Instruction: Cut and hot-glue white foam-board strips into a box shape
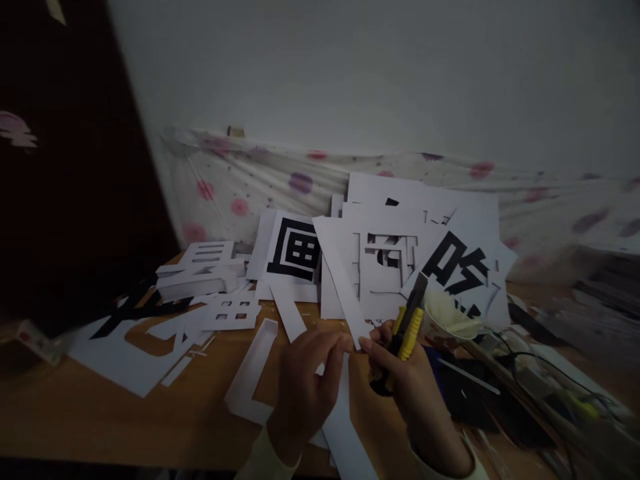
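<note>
My right hand [415, 373] is wrapped round a yellow and black utility knife [407, 330], which points up and away. Its thumb and forefinger tips meet the lower end of a long white paper strip [340, 277]. Just left of that end, my left hand [310, 380] is closed in a pinch; what lies between its fingertips is too small to tell. Beneath the left hand are a folded white paper piece [256, 373] and another white strip [350, 437] on the wooden table [125, 427].
White sheets with cut-outs [387, 280] and black printed characters [295, 248] lean against the covered wall. Cut paper letters [200, 280] lie at left. Right of my hands stand a bowl [450, 320] with pale contents, a dark flat object [470, 393] and cables.
</note>
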The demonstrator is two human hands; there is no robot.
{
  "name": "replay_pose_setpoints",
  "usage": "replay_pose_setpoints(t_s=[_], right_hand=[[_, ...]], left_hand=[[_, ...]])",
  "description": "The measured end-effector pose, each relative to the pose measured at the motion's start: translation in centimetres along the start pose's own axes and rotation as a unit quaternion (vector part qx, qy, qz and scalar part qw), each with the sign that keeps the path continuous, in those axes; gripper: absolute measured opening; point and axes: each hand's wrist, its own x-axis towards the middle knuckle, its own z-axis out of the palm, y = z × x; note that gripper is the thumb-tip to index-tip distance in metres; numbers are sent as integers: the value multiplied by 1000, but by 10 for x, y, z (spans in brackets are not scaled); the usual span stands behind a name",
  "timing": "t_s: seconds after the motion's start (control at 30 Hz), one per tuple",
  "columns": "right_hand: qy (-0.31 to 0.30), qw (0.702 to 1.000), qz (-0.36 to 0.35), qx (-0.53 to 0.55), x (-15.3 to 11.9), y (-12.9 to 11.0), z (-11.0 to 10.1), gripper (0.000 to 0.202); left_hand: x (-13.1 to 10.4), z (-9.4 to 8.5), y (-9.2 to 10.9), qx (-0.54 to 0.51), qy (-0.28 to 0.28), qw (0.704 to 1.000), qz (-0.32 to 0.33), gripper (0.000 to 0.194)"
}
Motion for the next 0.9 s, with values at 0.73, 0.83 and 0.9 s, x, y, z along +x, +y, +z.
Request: replay_pose_setpoints(t_s=[0.73,0.83,0.9], right_hand=[[-22,995,44,-89,10,-66,-28,41],[-117,977,67,-165,13,-42,-21,42],[-184,962,68,-190,14,-22,-7,45]], left_hand=[[-18,56,-26,-382,-154,856,-314,60],[-6,28,-28,-443,-69,839,-309,51],[1,3,-34,-391,-31,867,-307,41]])
